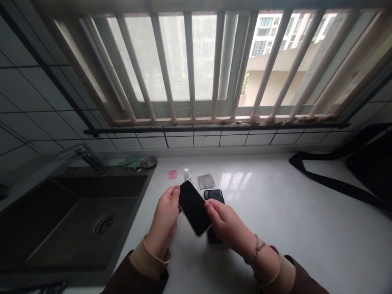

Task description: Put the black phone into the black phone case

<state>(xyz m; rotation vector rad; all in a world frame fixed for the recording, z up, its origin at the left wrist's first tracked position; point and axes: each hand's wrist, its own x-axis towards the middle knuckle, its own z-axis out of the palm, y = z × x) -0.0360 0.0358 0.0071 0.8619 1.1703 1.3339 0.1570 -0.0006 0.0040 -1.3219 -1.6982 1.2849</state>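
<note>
From my end, the left hand (163, 220) and right hand (228, 228) are both pinching a black-screened smartphone (192, 208) by its long edges, tilted up just over the white counter (269, 228). A second phone (214, 196) lies flat right beneath it, partly hidden by the right hand. Farther out sit a small white dropper bottle (186, 174), a grey wipe (206, 181) and a pink sticky note (172, 174), with a dark sink (76, 232) off to the left.
</note>
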